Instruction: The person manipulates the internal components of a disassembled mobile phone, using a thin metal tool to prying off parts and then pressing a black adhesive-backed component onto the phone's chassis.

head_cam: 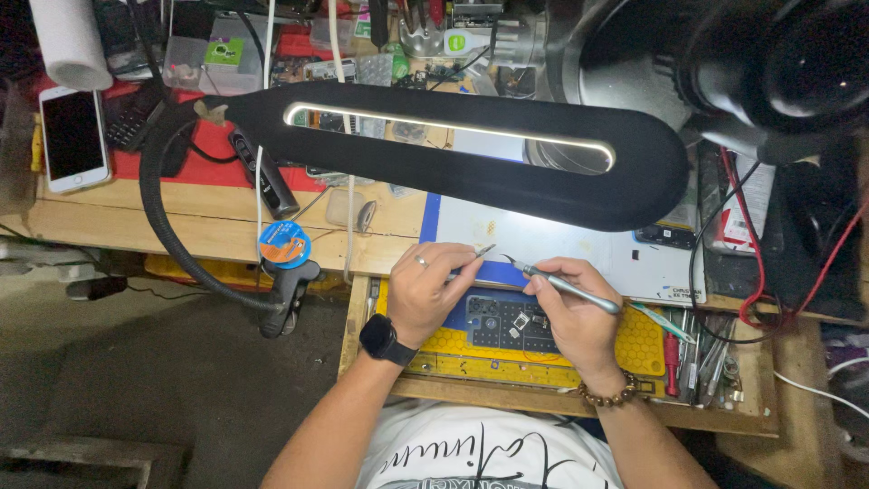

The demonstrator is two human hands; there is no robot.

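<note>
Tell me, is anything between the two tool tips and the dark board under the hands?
Nothing visible. The left hand holds tweezers, the right hand a grey pointed tool; the dark board lies uncovered below.

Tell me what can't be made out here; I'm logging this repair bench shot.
Head view only:
- Work mat: its far part is hidden by the black lamp head.
- Small parts on the blue board: too small to identify.
- Left hand: its tweezers show only at the tips.
- Right hand: its grip covers part of the grey pen-shaped tool.
- Microscope: cut off by the top edge.
</note>
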